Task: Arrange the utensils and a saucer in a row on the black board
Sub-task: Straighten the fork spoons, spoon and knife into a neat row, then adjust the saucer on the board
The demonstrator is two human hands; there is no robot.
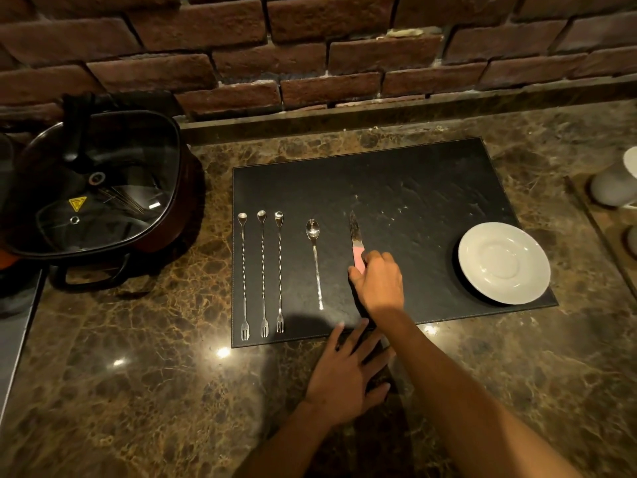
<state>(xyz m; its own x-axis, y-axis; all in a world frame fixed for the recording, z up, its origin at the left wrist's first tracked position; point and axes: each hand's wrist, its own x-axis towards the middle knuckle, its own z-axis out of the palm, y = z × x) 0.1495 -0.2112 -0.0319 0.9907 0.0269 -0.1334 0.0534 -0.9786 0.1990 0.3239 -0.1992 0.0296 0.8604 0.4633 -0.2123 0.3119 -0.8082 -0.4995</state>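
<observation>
A black board (406, 181) lies on the marble counter. At its left, three long twisted bar spoons (262, 270) with fork ends lie side by side. To their right lies a shorter spoon (315, 260). A knife (355, 236) with a pink handle lies beside that, blade pointing away. My right hand (379, 282) is shut on the knife's handle. A white saucer (504, 263) sits at the board's right front corner. My left hand (348, 370) rests flat and open on the counter at the board's front edge.
A dark pot with a glass lid (93, 188) stands at the left on the counter. A brick wall (310, 53) runs along the back. White cups (615, 182) sit on a wooden tray at the right edge.
</observation>
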